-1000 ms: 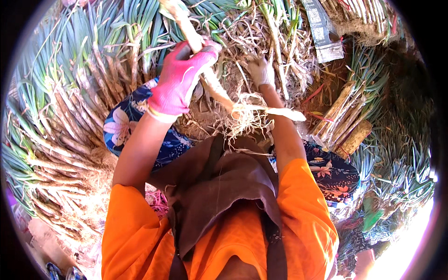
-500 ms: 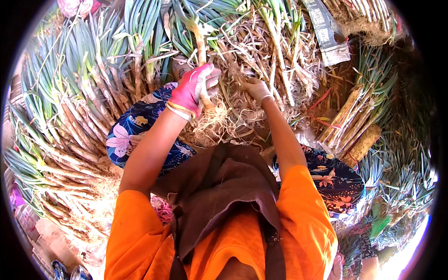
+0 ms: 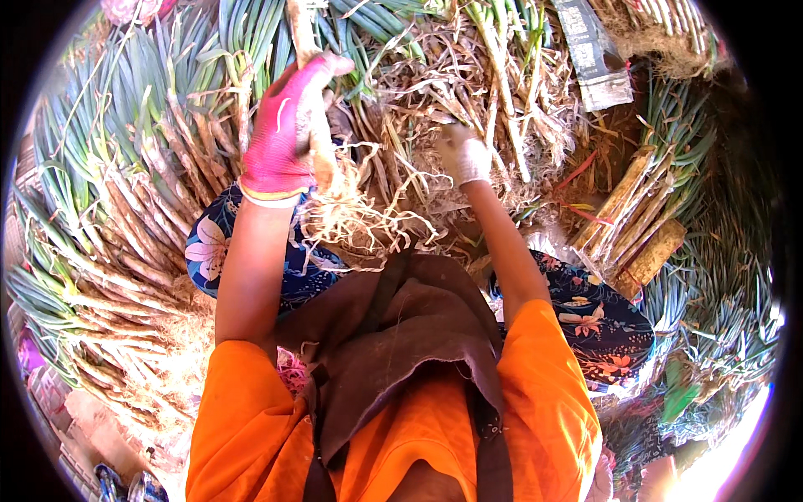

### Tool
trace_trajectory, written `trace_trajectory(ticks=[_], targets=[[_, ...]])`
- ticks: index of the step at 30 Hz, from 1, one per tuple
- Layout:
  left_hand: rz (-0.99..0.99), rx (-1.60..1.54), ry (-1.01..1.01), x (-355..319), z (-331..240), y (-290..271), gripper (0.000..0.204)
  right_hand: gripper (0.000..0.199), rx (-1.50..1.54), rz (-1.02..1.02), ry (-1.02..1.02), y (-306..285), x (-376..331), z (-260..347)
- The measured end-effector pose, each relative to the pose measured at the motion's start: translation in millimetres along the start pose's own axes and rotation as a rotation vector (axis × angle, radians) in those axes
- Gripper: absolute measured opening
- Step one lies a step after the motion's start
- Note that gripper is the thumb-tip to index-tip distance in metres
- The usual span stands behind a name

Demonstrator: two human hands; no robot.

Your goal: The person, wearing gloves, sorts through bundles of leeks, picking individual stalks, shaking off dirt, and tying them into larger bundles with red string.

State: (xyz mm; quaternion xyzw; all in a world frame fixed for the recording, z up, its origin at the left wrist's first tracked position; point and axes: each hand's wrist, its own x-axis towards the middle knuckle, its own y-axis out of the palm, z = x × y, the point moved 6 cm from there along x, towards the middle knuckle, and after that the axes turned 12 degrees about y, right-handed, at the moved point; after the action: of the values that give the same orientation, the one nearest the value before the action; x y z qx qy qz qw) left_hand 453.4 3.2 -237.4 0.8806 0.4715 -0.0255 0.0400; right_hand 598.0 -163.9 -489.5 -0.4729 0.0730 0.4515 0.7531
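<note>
1. Left hand [image 3: 283, 125], upper left of frame: grip wraps around a leek [image 3: 323, 149].
2. Stalk [image 3: 301, 29] runs above the grip; roots [image 3: 355, 209] spread below, toward centre.
3. Right hand [image 3: 465, 157], upper centre, near husks [image 3: 431, 71]: cannot tell its grip.

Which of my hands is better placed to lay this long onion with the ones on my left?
Probably your left hand: it holds the long onion and is nearer the onion row on that side. Your right hand is farther across, near the dry leaves.
</note>
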Motion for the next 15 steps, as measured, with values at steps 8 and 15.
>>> trace_trajectory(ticks=[8,15], targets=[[0.136,-0.517,-0.338,-7.4,18.6,17.4,0.028,0.041,-0.372,-0.380,-0.001,-11.7,40.8,-20.4],[0.117,-0.590,-0.597,-33.2,56.2,42.2,0.033,0.033,-0.549,-0.036,0.206,-26.2,54.5,-0.1]])
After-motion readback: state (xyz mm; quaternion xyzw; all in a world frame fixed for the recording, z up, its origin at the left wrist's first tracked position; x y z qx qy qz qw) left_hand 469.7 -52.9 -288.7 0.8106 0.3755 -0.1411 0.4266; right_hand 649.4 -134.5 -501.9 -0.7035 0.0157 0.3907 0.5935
